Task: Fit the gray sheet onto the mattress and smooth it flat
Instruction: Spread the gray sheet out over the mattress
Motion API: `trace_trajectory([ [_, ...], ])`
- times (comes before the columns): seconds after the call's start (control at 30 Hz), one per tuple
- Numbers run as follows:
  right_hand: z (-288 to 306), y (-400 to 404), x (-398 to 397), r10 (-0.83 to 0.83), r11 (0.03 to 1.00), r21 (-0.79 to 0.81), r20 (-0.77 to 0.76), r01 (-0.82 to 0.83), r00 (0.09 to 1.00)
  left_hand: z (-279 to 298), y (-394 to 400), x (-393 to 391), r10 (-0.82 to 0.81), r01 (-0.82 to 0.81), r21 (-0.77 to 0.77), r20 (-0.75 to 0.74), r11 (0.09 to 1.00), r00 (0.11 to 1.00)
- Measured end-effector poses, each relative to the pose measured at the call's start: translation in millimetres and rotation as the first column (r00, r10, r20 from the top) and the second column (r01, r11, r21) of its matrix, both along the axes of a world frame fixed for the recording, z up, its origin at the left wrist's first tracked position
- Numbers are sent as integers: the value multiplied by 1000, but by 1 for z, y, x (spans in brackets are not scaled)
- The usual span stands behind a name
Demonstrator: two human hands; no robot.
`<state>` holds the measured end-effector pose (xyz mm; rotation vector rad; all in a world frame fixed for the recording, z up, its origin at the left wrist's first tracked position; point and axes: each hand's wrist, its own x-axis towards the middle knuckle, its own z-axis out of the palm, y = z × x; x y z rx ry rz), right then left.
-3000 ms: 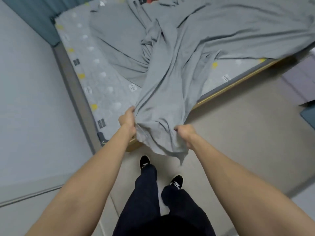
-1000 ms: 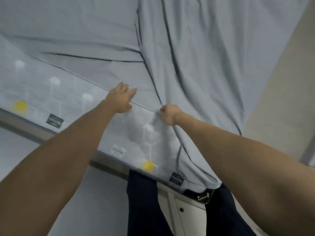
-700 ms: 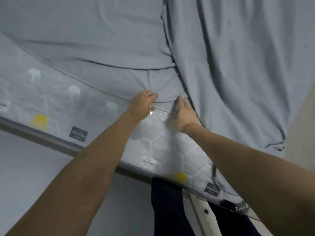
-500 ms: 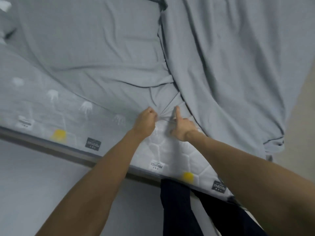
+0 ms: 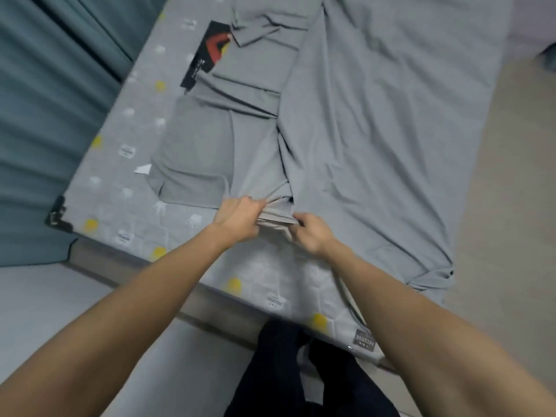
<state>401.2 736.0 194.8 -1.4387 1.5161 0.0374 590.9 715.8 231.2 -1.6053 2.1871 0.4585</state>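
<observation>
The gray sheet (image 5: 376, 139) lies crumpled over the right and middle of the mattress (image 5: 126, 206), folded back on itself with a long ridge down the centre. Its right side hangs off the mattress edge toward the floor. My left hand (image 5: 239, 216) and my right hand (image 5: 311, 234) are close together near the mattress's near edge, each gripping a bunched fold of the sheet's hem. The mattress's patterned gray top, with white crowns and yellow dots, shows bare on the left and in front.
A teal curtain (image 5: 45, 100) hangs along the left side of the bed. A black and red label (image 5: 207, 55) lies on the mattress at the far end. Beige floor (image 5: 511, 206) runs along the right. My dark trousers (image 5: 288, 371) stand against the bed frame.
The view has pulled back from close over the sheet. My hands have gathered the hem into a tighter bunch and drawn it a little toward me.
</observation>
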Motion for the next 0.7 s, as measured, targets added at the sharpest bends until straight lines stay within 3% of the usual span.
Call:
trace_trajectory([
  [0.07, 23, 15, 3, -9, 1000, -22, 76, 10, 997, 18, 8, 7, 131, -129, -20, 163, 991, 978],
  [0.17, 56, 32, 24, -1, 999, -52, 139, 8, 990, 28, 20, 27, 169, -168, -25, 230, 985, 958],
  [0.3, 78, 48, 50, 5, 998, -66, 123, 3, 992, 27, 20, 67, 147, -152, 133, 43, 979, 988],
  [0.4, 82, 47, 65, 66, 995, -74, -28, -68, 997, 32, 0, 99, 124, -98, 179, -144, 979, 982],
  [0.57, 92, 37, 116, -126, 992, -37, -216, 121, 968, 41, -21, 137, -49, 110, 152, -361, 982, 931],
  [0.63, 104, 31, 170, -241, 971, -53, -188, 235, 952, 47, -24, 162, -125, 223, 255, -351, 941, 928],
  [0.7, 116, 26, 216, -265, 964, -19, -150, 265, 953, 47, -18, 184, -258, 328, 312, -247, 891, 934],
])
